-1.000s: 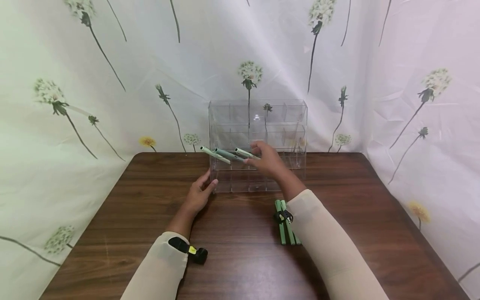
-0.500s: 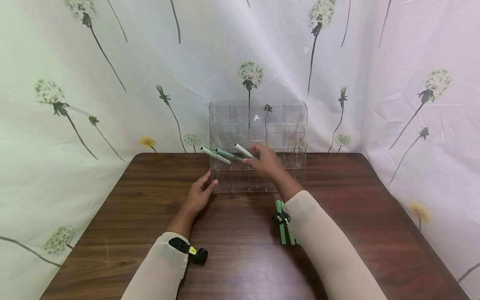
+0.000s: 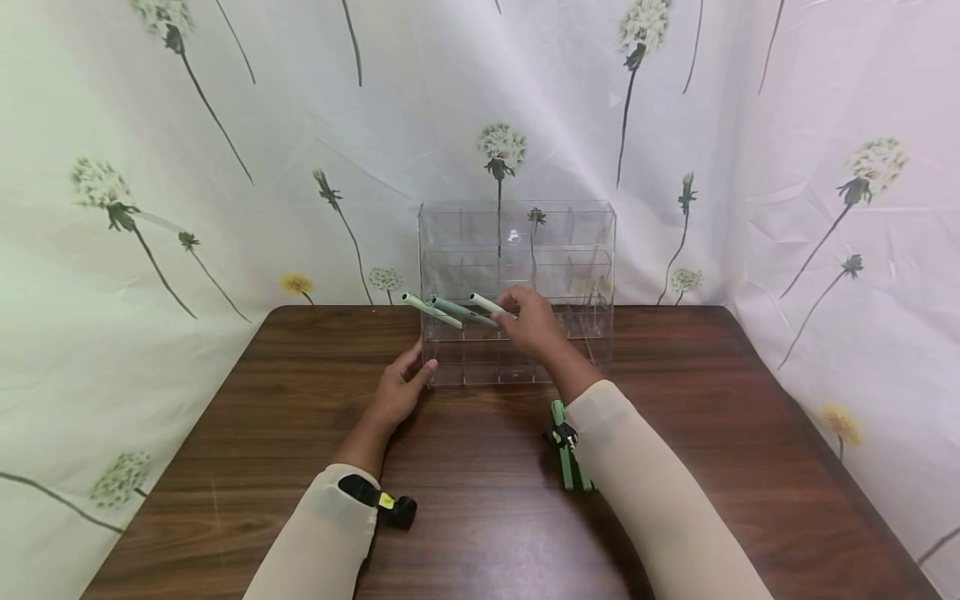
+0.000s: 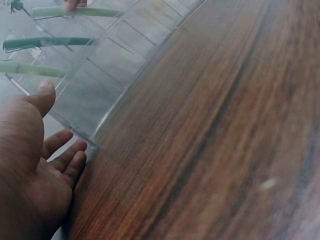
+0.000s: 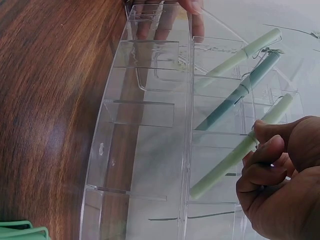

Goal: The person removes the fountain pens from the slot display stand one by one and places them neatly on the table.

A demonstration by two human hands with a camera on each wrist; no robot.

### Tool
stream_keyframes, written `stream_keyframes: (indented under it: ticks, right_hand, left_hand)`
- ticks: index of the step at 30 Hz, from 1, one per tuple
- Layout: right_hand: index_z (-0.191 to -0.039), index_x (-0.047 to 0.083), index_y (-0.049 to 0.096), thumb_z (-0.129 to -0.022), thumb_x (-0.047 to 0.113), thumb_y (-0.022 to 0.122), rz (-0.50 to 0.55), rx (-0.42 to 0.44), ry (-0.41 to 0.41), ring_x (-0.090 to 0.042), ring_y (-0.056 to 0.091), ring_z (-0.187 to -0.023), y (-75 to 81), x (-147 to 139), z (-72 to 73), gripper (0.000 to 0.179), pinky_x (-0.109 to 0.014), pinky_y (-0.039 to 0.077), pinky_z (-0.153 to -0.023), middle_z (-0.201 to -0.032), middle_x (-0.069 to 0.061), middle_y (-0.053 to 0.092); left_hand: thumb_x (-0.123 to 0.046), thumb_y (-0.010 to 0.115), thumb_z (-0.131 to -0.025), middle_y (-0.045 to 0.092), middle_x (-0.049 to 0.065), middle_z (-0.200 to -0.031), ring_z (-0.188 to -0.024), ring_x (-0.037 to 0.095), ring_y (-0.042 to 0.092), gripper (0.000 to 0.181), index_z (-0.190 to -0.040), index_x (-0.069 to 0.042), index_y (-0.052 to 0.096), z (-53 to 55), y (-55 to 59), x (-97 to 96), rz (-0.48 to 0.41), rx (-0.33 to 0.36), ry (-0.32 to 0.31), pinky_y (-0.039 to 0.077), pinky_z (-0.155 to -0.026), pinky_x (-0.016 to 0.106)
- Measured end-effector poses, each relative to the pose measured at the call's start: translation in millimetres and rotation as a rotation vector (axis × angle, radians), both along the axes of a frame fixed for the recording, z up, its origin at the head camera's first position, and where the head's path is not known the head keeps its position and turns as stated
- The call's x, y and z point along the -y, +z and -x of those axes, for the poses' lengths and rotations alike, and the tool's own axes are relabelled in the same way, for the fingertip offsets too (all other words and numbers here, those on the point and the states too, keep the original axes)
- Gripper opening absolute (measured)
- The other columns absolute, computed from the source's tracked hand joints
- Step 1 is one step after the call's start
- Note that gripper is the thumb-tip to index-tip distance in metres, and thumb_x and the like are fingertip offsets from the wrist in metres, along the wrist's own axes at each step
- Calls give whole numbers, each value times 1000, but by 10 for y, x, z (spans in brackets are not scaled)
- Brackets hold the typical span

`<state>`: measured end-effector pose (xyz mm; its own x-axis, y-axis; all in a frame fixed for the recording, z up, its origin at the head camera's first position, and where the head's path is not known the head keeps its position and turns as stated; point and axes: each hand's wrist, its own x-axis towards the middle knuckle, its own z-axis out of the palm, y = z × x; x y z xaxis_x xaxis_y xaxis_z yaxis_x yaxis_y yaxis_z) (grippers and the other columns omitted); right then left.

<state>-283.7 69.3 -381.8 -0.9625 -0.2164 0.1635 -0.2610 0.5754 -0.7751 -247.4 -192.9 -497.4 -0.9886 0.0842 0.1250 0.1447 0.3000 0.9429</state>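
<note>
A clear acrylic organizer (image 3: 517,362) with stepped compartments stands upright on the table. My left hand (image 3: 397,390) rests at its left side, thumb by the front edge and fingers along the side wall (image 4: 67,157). My right hand (image 3: 531,321) pinches a pale green pen (image 5: 227,162) between thumb and index finger. That pen leans, its lower end inside a compartment of the second row from the bottom. To its left, a teal pen (image 5: 245,90) and another pale green pen (image 5: 237,60) lean in separate compartments of the same row.
Several green pens (image 3: 564,467) lie on the brown wooden table (image 3: 465,517), partly hidden beneath the right wrist and its camera. Behind the organizer hangs a white cloth (image 3: 360,133) printed with dandelions, which also closes off the left and right sides.
The right hand stays at the organizer, its thumb shifting slightly on the pale green pen, which tilts a little and settles back. The left hand has not moved.
</note>
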Motion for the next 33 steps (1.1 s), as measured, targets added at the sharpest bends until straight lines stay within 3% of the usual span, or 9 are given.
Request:
stream_keyframes:
  ticks: [6,13,21,25,28,33]
  right_hand:
    - [-118,8,67,-109,17,70,6,-1,-17,-35,66,-122,-26,7,8,13,-54,54,-102,-127,-14,70]
    - [-118,10,66,-109,20,70,8,-12,-47,-33,66,-111,-59,22,3,14,-51,53,-95,-124,-13,71]
    - [-135,6,69,-108,16,71,45,-42,-63,-35,65,-129,-78,31,25,29,-53,54,-106,-135,-16,69]
    - [-128,6,72,-107,13,72,59,-47,-54,-35,64,-132,-74,30,28,23,-53,55,-105,-136,-15,69]
    - [-122,6,71,-107,13,73,78,-62,-43,-32,66,-122,-62,21,13,17,-48,56,-97,-140,-15,68]
    - [-118,9,68,-107,15,73,115,-71,-38,-22,61,-79,-29,6,-6,14,-36,49,-68,-150,-13,64]
  left_hand:
    - [-16,56,-116,39,21,-175,-151,41,52,63,-173,-11,30,-7,16,-19,26,14,18,42,-124,52]
    - [-21,62,-114,43,17,-174,-149,37,55,65,-172,-18,34,5,-21,2,3,9,11,44,-122,51]
    - [-20,62,-113,44,17,-173,-148,37,55,65,-172,-17,35,15,-27,0,-17,5,8,44,-122,52]
    - [-24,64,-113,47,16,-172,-146,34,57,64,-171,-18,38,0,-7,3,-17,-7,-2,49,-117,38]
    - [-26,64,-113,48,16,-170,-145,34,58,64,-171,-19,39,-6,2,5,-15,-9,-3,49,-116,38]
    - [-25,64,-113,49,16,-170,-145,34,58,64,-171,-19,39,-10,15,-4,-14,-6,0,46,-120,50]
